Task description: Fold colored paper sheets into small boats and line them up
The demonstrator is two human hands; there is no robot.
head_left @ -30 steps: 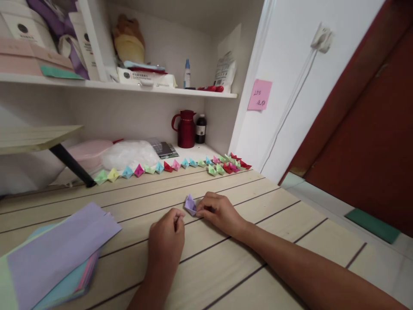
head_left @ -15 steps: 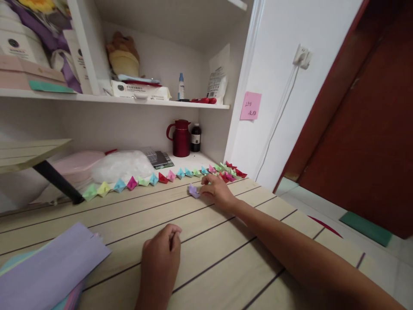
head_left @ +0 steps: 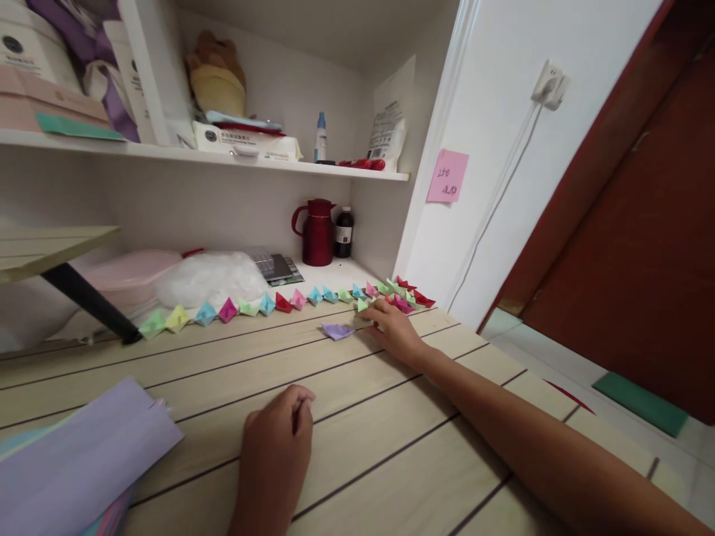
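Note:
A small purple folded-paper boat (head_left: 337,331) lies on the wooden tabletop, seemingly tipped on its side. Just right of it is my right hand (head_left: 394,327), fingers apart and holding nothing, with a small gap between hand and boat. Its fingertips are close to a light green paper boat (head_left: 363,305); I cannot tell whether they touch. My left hand (head_left: 278,443) rests nearer to me on the table, fingers curled in, with nothing visible in them. Behind runs a row of several coloured paper boats, among them a magenta one (head_left: 227,310) and a yellow one (head_left: 178,318).
Purple paper sheets (head_left: 83,461) lie stacked at the front left. A black stand leg (head_left: 92,301) meets the table at the left. Behind the boats are a clear plastic bag (head_left: 212,279), a red jug (head_left: 317,234) and a dark bottle (head_left: 343,234).
My right hand has let go of the purple boat and moved slightly right. The boat now lies tilted over. My left hand stays put, and the view has shifted a little.

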